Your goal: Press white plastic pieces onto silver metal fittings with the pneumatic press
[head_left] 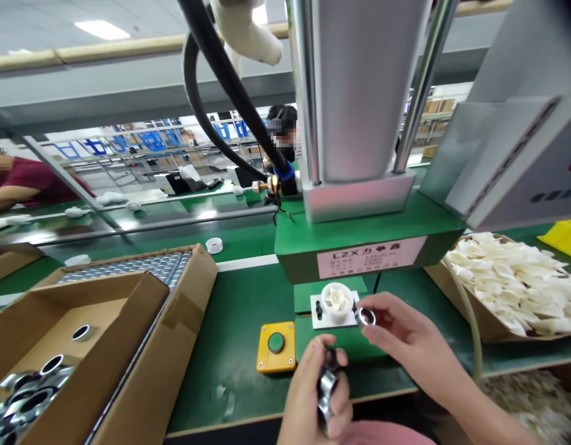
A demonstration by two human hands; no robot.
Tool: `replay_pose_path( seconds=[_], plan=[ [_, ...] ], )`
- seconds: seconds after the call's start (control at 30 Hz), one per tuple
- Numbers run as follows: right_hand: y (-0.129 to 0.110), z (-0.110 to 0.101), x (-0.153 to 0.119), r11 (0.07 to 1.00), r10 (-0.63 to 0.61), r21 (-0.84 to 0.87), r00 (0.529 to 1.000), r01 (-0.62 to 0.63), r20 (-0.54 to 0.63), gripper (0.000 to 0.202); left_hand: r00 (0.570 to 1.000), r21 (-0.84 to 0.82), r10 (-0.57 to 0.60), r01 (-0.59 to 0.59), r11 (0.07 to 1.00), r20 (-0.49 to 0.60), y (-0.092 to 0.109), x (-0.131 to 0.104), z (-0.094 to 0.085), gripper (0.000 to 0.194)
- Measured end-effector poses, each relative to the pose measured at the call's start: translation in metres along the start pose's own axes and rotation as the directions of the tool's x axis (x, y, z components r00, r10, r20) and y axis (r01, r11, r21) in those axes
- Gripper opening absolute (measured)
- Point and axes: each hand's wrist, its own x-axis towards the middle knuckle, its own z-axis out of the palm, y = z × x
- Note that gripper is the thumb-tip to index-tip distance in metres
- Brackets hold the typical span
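Between the thumb and fingers of my right hand [410, 337] is a short shiny metal ring [365, 317]. It is just right of a round white fixture [337, 303], which has a cream-coloured vaned part [337, 298] inside. My left hand [316, 392], lower and nearer to me, is closed around several metal rings [326, 384]; the fingers partly hide them. Left of the fixture sits a yellow button box [276, 347] with a green button. Over the fixture hangs the green head [359, 238] of a press.
At left, a cardboard box [128, 309] of loose metal rings rests against another box with neatly stacked rings. A box of cream-coloured vaned parts [512, 278] stands at right. A white ring [214, 245] lies farther back. Two people are beyond the bench.
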Motion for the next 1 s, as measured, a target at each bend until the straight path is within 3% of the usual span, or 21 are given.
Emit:
replay_pose_path(
  seconds=[0.1, 0.23, 0.33, 0.4, 0.53, 0.67, 0.8, 0.87, 0.93, 0.97, 1.0],
  plan=[
    [-0.002, 0.007, 0.013, 0.899, 0.144, 0.421, 0.989, -0.121, -0.024, 0.028, 0.994, -0.132, 0.078, -0.088, 0.987, -0.079, 0.026, -0.005, -0.002, 0.019],
    [-0.012, 0.026, 0.030, 0.557, 0.377, 0.775, 0.922, -0.298, 0.083, 0.019, 0.963, -0.176, 0.171, -0.208, 0.962, -0.208, 0.051, -0.009, -0.004, 0.019],
    [-0.022, 0.036, 0.040, 0.331, 0.505, 0.889, 0.856, -0.316, 0.116, 0.009, 0.951, -0.177, 0.178, -0.226, 0.958, -0.252, 0.055, -0.010, -0.006, 0.027],
    [-0.027, 0.039, 0.044, 0.229, 0.495, 0.924, 0.854, -0.305, 0.159, 0.008, 0.950, -0.178, 0.175, -0.225, 0.958, -0.258, 0.053, -0.009, -0.008, 0.033],
    [-0.032, 0.039, 0.048, 0.144, 0.439, 0.931, 0.865, -0.336, 0.244, 0.017, 0.963, -0.196, 0.145, -0.191, 0.962, -0.228, 0.049, -0.008, -0.016, 0.025],
    [-0.030, 0.040, 0.051, 0.233, 0.404, 0.909, 0.884, -0.347, 0.234, 0.014, 0.972, -0.158, 0.136, -0.167, 0.973, -0.192, 0.049, -0.006, -0.020, 0.021],
    [-0.020, 0.034, 0.037, 0.509, 0.354, 0.794, 0.921, -0.333, 0.159, 0.020, 0.969, -0.031, 0.146, -0.155, 0.987, -0.198, 0.048, -0.005, -0.019, 0.024],
    [-0.007, 0.021, 0.019, 0.699, 0.295, 0.658, 0.951, -0.280, 0.092, 0.027, 0.949, 0.145, 0.207, -0.176, 0.974, -0.237, 0.049, -0.007, -0.022, 0.033],
    [0.015, 0.000, -0.002, 0.916, 0.216, 0.353, 0.976, -0.188, -0.040, 0.031, 0.894, 0.468, 0.339, -0.175, 0.866, -0.293, 0.052, -0.010, -0.027, 0.041],
    [0.028, -0.012, -0.012, 0.984, 0.148, 0.119, 0.981, -0.133, -0.128, 0.032, 0.852, 0.655, 0.429, -0.143, 0.742, -0.300, 0.055, -0.011, -0.031, 0.043],
    [0.041, -0.025, -0.020, 0.987, 0.059, -0.136, 0.978, -0.087, -0.199, 0.033, 0.810, 0.817, 0.516, -0.083, 0.571, -0.278, 0.057, -0.013, -0.034, 0.043]
  ],
)
